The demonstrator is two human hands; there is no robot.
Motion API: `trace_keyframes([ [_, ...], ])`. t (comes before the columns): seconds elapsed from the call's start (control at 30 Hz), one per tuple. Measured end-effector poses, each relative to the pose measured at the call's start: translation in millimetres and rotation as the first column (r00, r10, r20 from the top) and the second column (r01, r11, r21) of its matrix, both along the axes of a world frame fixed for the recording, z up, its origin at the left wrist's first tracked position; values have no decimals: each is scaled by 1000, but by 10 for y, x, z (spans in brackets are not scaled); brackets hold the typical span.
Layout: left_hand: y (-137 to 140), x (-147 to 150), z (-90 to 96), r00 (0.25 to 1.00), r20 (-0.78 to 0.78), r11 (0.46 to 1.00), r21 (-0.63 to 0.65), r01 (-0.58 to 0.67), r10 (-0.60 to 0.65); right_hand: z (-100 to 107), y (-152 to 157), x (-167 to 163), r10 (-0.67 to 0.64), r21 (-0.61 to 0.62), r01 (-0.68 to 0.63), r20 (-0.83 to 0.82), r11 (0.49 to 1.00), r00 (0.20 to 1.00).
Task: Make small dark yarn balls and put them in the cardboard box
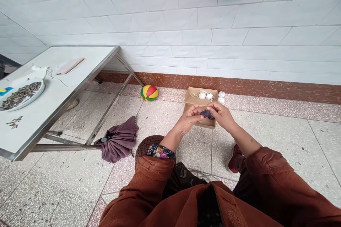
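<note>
A small dark grey ball of yarn [204,113] is held in front of me, over a cardboard box. My left hand [190,117] closes around its left side with thumb and fingers. Against the ball's upper right, my right hand [221,114] pinches at the yarn with thumb and forefinger; the strand itself is too fine to make out. Another dark patch shows just below the right fingers, partly hidden. The open cardboard box [188,96] stands on the floor beyond, with two white yarn balls [205,95] in its far half. More white balls [221,96] lie outside its right side.
Left stands a metal-framed table [93,64] bearing a white plate [39,92] of striped seeds and a folded pinkish item [69,66]. A folded purple umbrella [119,140] rests by its leg. A coloured ball [149,93] lies near the tiled wall [165,53].
</note>
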State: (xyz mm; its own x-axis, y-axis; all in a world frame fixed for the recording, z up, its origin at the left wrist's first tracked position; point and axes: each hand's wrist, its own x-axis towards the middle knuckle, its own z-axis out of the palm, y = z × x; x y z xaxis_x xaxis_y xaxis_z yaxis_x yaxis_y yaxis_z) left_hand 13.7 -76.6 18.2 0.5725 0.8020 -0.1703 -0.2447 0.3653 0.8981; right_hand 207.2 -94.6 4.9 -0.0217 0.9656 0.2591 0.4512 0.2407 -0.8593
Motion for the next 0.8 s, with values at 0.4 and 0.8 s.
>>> trace_keyframes([
  [0.4,44,3,-109,964,-64,964,78,-255,260,-145,-195,-204,160,77,-197,340,977,927],
  [0.8,-6,16,-64,995,-67,995,79,-66,72,5,10,-25,-7,112,0,70,994,998],
])
